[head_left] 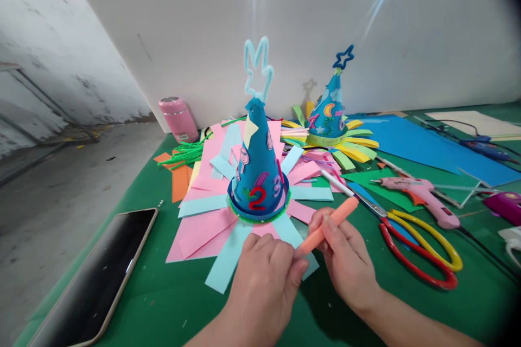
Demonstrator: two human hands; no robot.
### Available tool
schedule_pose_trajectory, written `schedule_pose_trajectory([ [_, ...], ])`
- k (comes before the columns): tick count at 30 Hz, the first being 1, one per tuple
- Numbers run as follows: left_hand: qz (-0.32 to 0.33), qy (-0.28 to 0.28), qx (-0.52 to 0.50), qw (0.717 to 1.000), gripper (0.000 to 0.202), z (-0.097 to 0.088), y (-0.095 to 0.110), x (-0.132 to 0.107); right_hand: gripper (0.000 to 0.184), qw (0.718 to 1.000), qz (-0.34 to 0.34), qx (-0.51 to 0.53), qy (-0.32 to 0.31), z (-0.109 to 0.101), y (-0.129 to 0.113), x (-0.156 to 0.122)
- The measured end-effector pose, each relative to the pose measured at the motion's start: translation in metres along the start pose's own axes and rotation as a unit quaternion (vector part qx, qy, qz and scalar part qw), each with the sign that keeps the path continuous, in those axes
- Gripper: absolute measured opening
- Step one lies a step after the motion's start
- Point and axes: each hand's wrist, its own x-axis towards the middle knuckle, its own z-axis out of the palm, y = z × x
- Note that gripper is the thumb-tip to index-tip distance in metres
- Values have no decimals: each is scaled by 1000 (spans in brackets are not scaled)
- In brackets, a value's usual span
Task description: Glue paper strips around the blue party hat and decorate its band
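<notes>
Your left hand (pixel 262 282) is pinching the lower end of an orange stick (pixel 312 241) between thumb and curled fingers, and your right hand (pixel 350 265) is gripping it farther up, the thumb pressing along its side. The orange stick is slanting up to the right, above the counter (pixel 163 298) and just in front of a blue cone hat (pixel 264 160).

That hat is standing upright, with a red number 2 (pixel 257 198) showing low on its front and a pale blue fuzzy outline (pixel 271 73) rising from its tip. Pink and pale blue paper strips (pixel 207 233) are fanning out around its base, and your left hand is covering part of one. Behind it to the right, a second cone hat (pixel 329 116) is standing among yellow and green strips, a dark blue star topping it.

To the right of your right hand, scissors (pixel 385 220) with red and yellow handles are lying near a pink glue gun (pixel 425 192), and a blue sheet (pixel 423 143) is spreading out beyond them. On the left, a phone (pixel 101 265) is lying screen up near the counter's edge, while green fuzzy stems (pixel 185 153) are resting in front of a pink bottle (pixel 178 119).
</notes>
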Motion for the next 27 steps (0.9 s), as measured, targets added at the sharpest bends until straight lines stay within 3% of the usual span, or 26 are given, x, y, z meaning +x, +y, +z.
schedule_pose_trajectory([
  [4, -3, 40, 0, 999, 27, 3, -9, -13, 44, 987, -57, 33, 145, -17, -27, 27],
  [6, -14, 54, 7, 998, 24, 1, -12, -16, 39, 964, -86, 102, 232, -24, -37, 39],
  [11, -18, 71, -57, 996, 10, -5, -11, -11, 32, 961, -32, 169, 216, -22, -31, 45],
  [17, -165, 25, -189, 968, 20, -7, -8, -9, 36, 962, -11, 182, 204, -22, -19, 45],
  [23, -266, 101, -196, 938, 12, -24, -19, 2, 35, 962, -8, 179, 207, -20, -17, 44],
  [27, -245, 154, -132, 948, 11, -37, -39, 18, 34, 964, -10, 167, 206, -19, -14, 44],
])
